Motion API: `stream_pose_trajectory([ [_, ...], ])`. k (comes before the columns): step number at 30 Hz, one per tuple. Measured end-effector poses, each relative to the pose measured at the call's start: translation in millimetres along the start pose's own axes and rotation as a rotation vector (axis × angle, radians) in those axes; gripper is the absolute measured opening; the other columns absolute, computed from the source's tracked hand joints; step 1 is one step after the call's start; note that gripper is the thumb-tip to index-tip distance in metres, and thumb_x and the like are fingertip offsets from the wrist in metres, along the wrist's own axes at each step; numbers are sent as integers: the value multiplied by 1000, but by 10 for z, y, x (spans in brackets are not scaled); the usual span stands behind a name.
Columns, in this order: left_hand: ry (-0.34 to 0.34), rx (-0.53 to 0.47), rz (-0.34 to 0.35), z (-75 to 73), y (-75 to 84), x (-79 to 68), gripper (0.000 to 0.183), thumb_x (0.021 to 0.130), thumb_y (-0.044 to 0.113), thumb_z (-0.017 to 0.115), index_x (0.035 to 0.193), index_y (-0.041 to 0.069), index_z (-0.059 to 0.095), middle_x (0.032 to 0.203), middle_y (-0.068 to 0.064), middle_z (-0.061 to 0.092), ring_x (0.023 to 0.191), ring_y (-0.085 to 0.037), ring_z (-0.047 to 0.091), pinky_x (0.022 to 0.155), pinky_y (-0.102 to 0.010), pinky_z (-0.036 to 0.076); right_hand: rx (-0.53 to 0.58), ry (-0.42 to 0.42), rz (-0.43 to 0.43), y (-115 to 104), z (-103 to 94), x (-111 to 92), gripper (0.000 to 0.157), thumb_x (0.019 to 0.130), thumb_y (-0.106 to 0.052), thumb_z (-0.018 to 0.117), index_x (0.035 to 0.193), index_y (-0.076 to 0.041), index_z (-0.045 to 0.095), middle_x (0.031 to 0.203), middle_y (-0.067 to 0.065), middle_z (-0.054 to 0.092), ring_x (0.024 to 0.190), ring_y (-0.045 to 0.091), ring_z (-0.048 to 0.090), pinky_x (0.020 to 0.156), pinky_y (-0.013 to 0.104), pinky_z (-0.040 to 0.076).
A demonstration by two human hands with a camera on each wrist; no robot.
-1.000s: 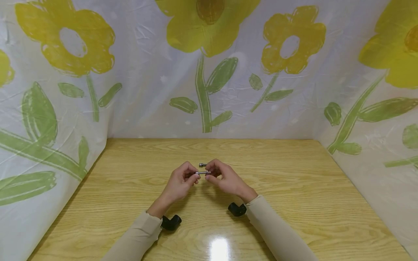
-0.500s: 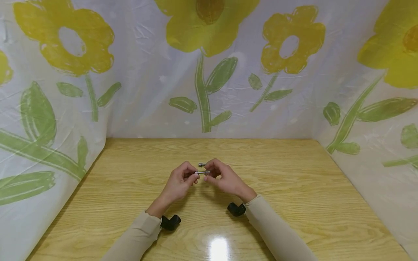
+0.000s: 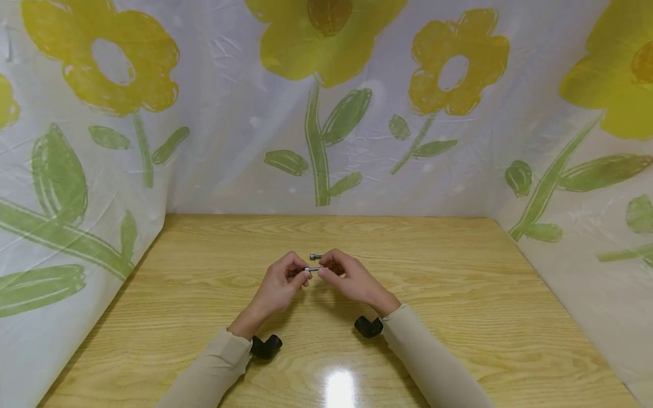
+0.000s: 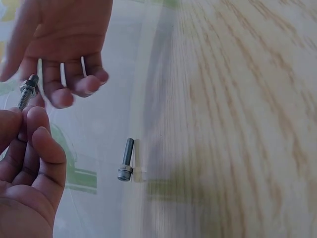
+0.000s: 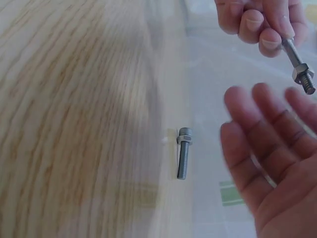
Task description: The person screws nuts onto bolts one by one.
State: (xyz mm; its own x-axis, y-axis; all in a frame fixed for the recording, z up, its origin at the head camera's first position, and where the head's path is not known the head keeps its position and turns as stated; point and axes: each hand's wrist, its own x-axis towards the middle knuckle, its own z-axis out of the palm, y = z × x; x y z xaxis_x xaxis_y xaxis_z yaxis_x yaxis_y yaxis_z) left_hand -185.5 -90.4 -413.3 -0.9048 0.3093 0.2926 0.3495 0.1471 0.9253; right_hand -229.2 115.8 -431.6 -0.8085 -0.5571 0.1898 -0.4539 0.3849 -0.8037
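Note:
In the head view my left hand (image 3: 278, 287) pinches a metal bolt (image 3: 314, 269) by its head end, holding it level above the table. A hex nut (image 5: 300, 73) sits on the threads near the bolt's free tip, as the right wrist view shows. My right hand (image 3: 353, 279) is at that tip, its fingers loosely bent. Its thumb stands apart from the nut in the left wrist view, and the index finger is close behind; whether it touches is unclear. A second bolt (image 5: 183, 154) lies on the table behind the hands, with a nut (image 5: 184, 140) up by its head.
The wood-grain table (image 3: 449, 266) spreads around both hands. A flower-printed cloth (image 3: 219, 130) rises behind it and at both sides. Black elbow-shaped pieces (image 3: 266, 347) show by each sleeve cuff. Light glares off the table near its front.
The right thumb has shifted a little along the bolt's tip and now covers the nut in the head view. My left hand keeps its hold on the bolt, nearly unmoved.

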Motion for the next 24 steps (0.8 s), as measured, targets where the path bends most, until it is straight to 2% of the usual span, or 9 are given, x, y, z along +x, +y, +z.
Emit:
stream_pose_trajectory([
  [2,0,-12,1,0,-9,1,7,93,-7,55,100,-9,54,88,-16,64,79,-45,60,69,-52,51,21,10,-15,3,7,-5,20,96,-24,61,112,-14,54,103,1,60,85,15,61,76,38,50],
  [4,0,-13,4,1,-12,3,8,93,-7,55,100,-9,54,88,-16,64,78,-46,60,69,-53,51,27,14,-35,-1,12,-7,21,94,-18,63,112,-12,53,103,0,58,85,13,61,77,37,50],
  [8,3,-5,12,2,-8,6,7,92,-7,56,99,-8,54,86,-16,65,77,-45,60,66,-52,51,1,0,-47,-11,12,-6,13,99,-22,54,103,-9,57,96,5,61,79,18,60,71,31,49],
  [13,3,0,22,-2,1,8,7,92,-7,56,99,-9,55,86,-16,65,77,-46,60,66,-50,52,-38,-15,-16,-16,4,0,37,104,-36,39,91,-12,63,89,9,64,76,26,58,65,30,46],
  [15,5,4,26,-6,1,9,7,92,-7,56,98,-9,55,86,-16,65,77,-46,60,65,-47,53,-28,-6,-1,-23,1,-2,30,103,-36,43,97,-14,62,91,6,63,79,23,59,68,31,47],
  [18,10,7,30,-12,-4,9,7,92,-8,56,98,-8,54,86,-16,65,76,-46,60,64,-42,53,6,14,-3,-36,0,-4,16,98,-29,56,108,-17,58,98,1,62,84,17,61,73,32,50],
  [20,11,7,29,-13,-8,8,6,92,-8,57,98,-8,55,85,-16,65,76,-45,60,63,-41,53,27,16,-22,-40,2,-3,20,95,-23,61,113,-15,55,103,-1,61,86,14,61,77,32,50],
  [22,11,3,23,-10,-12,8,6,92,-8,57,97,-7,55,85,-16,65,76,-45,60,63,-42,53,40,6,-45,-41,6,-1,20,95,-20,61,112,-12,55,102,1,61,86,17,62,78,33,50],
  [24,11,1,18,-7,-15,4,6,92,-7,57,97,-7,55,86,-15,65,76,-44,60,63,-43,53,22,-8,-50,-40,8,-1,15,99,-22,55,106,-9,57,98,3,62,83,20,62,74,32,49],
])
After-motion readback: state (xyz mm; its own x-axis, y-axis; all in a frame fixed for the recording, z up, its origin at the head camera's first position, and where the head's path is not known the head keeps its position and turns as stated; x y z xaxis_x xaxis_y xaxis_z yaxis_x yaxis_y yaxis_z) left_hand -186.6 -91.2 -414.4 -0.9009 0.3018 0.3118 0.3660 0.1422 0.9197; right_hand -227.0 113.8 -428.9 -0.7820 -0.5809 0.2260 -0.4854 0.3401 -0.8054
